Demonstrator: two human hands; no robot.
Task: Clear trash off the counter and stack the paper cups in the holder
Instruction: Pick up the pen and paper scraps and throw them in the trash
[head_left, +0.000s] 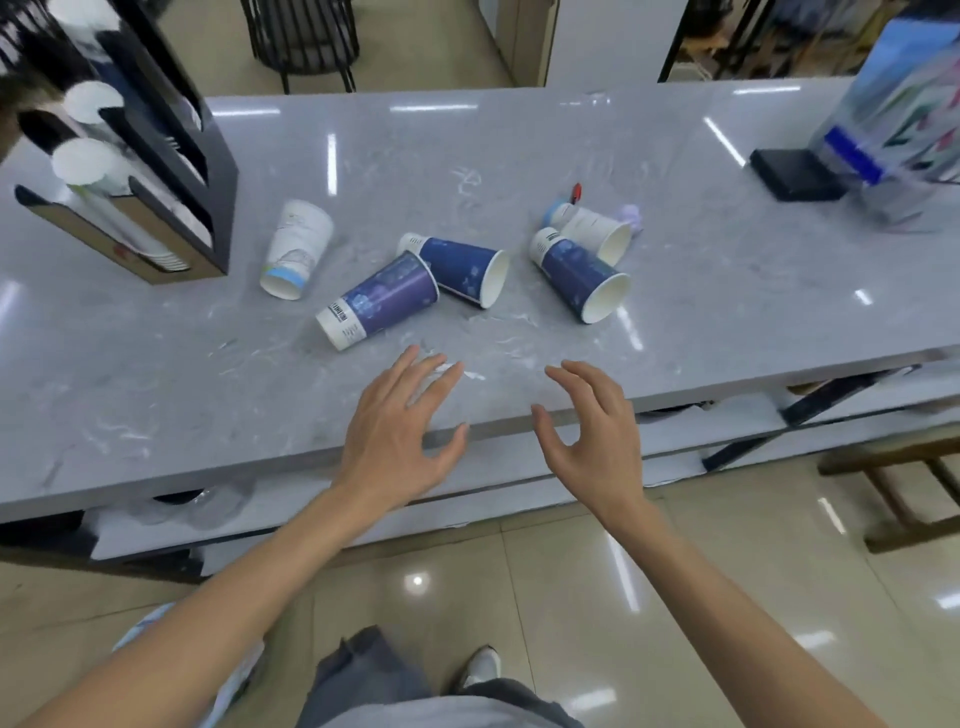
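Grey marble-look stone tops the table, glossy with ceiling-light streaks, and beige floor tiles shine below it. Both my hands hover over the near edge, apart from everything: my left hand has its fingers spread flat, my right hand is loosely curled, and neither grip holds anything.

5 paper cups lie tipped on their sides mid-table: a white cup nearest the holder, 2 purple cups touching each other, then a third purple cup against another white cup. Barcodes show near the purple cups' bases, too blurred to read. Behind that pair sit a crumpled lilac scrap and a small red item, both partly hidden.

At far left the black cup holder carries stacked white cups, its top cut off. At far right a blurred blue-and-clear package stands beside a black box.
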